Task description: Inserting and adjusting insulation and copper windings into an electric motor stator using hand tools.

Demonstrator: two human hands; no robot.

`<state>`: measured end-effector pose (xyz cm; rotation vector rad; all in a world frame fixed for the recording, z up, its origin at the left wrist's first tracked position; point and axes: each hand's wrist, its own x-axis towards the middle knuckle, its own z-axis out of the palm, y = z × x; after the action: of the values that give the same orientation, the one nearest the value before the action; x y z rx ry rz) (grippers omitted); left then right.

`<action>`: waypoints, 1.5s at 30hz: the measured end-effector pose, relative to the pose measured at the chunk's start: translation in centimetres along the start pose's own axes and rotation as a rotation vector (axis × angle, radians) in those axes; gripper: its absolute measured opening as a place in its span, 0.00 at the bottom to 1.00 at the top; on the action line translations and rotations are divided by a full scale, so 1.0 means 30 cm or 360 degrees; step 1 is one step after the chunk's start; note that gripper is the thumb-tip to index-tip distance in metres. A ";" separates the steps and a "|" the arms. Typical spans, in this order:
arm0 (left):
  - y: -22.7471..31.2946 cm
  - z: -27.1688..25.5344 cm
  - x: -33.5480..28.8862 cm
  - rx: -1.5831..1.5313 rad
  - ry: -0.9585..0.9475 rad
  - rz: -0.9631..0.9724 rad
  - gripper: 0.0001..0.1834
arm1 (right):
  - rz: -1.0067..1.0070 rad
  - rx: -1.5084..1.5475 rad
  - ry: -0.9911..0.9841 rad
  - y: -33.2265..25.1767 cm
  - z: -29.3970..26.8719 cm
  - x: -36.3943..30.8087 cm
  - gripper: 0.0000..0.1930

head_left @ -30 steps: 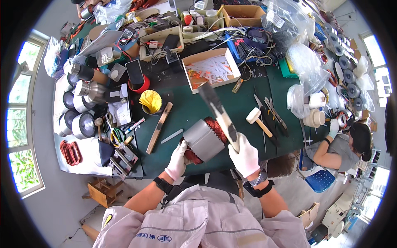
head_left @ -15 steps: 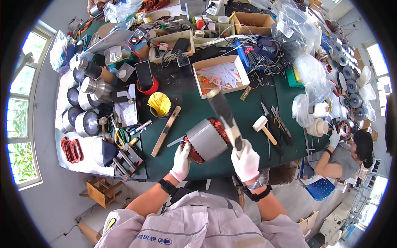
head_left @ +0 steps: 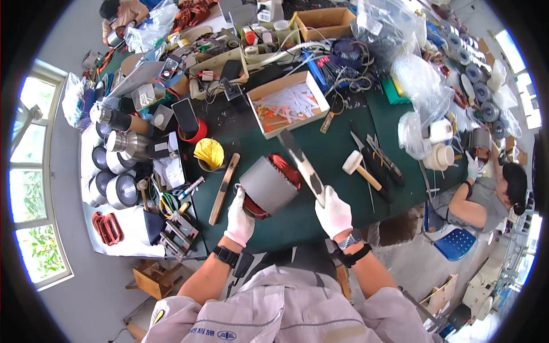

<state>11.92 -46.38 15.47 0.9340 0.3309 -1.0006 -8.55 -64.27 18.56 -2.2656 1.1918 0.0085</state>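
Note:
A motor stator (head_left: 267,186), a grey cylinder with red copper windings bulging from both ends, lies tilted on the green tabletop in front of me. My left hand (head_left: 239,220), in a white glove, is closed around its lower left end, fingers against the windings. White-gloved as well, my right hand (head_left: 333,216) grips the near end of a long flat bar (head_left: 303,166), pale with dark stains and greyer toward its far end. This bar slants up and left, beside the stator's right-hand windings; whether the two touch I cannot tell.
A wooden strip (head_left: 224,188) and a cup of yellow slips (head_left: 209,154) lie left of the stator. To the right are a white-headed mallet (head_left: 361,170) and pliers (head_left: 384,157). Behind stands a carton of paper strips (head_left: 269,127). A co-worker (head_left: 483,197) sits at far right.
The stator has turned and shifted slightly left, my left hand with it. The thin grey strip that stuck out by my left hand no longer shows. The bar has swung to a steeper slant.

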 end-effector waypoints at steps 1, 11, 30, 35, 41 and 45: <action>-0.007 -0.002 -0.006 0.0068 0.0048 0.0010 0.25 | 0.0018 0.0103 0.0076 0.009 0.004 -0.019 0.15; -0.010 -0.007 -0.021 0.0409 0.0212 0.0079 0.30 | -0.0096 -0.0507 0.0172 0.223 -0.082 0.056 0.24; -0.094 0.099 -0.111 0.1009 0.0186 -0.0371 0.29 | -0.0059 0.0727 -0.0551 0.032 -0.059 -0.041 0.22; 0.000 0.201 0.009 0.1503 -0.0222 -0.0460 0.35 | 0.0077 0.1126 -0.0829 -0.029 -0.163 -0.076 0.12; 0.156 0.141 -0.052 0.1693 0.0047 0.0406 0.26 | -0.1074 0.0126 -0.0552 -0.194 -0.156 -0.028 0.21; 0.211 -0.205 -0.185 0.1323 0.0348 0.0325 0.23 | -0.1289 -0.0459 -0.0575 -0.153 -0.086 -0.022 0.20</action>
<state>15.25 -37.01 18.60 1.7986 -0.0217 -0.8450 -6.11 -63.03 23.11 -2.6887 0.0471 0.2787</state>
